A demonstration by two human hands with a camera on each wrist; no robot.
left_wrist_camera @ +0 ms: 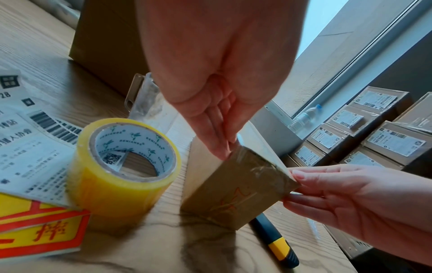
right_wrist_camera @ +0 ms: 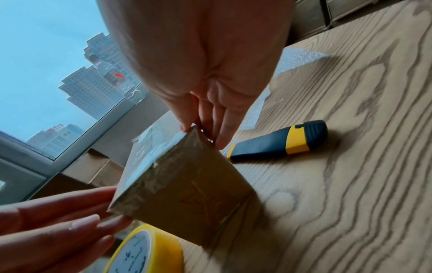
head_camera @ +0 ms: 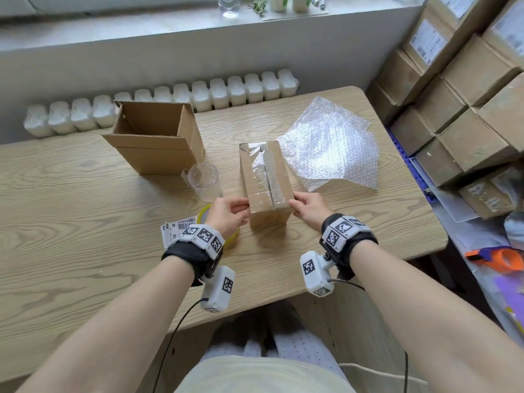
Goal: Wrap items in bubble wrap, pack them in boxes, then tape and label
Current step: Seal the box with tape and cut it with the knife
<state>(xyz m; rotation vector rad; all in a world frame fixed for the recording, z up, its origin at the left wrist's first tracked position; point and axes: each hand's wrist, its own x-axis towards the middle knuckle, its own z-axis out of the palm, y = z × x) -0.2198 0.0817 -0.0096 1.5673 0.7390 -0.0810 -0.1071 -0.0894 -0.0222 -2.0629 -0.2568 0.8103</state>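
Note:
A small closed cardboard box (head_camera: 266, 180) lies mid-table, with clear tape along its top seam and down over the near end. My left hand (head_camera: 239, 209) presses straight fingers (left_wrist_camera: 219, 146) against the box's near left side. On the opposite side my right hand (head_camera: 297, 207) does the same, its fingers (right_wrist_camera: 222, 133) flat on the near right corner. The box (left_wrist_camera: 236, 186) rests on the table between both hands. A yellow tape roll (left_wrist_camera: 124, 166) stands just left of it, partly under my left wrist. Shipping labels (head_camera: 175, 228) lie left of the roll.
An open empty carton (head_camera: 158, 137) stands at the back left, with a clear plastic cup (head_camera: 204, 180) before it. Bubble wrap sheets (head_camera: 331, 146) lie at the back right. A blue-yellow utility knife (right_wrist_camera: 280, 142) lies right of the box. Labelled cartons (head_camera: 459, 109) are stacked right of the table.

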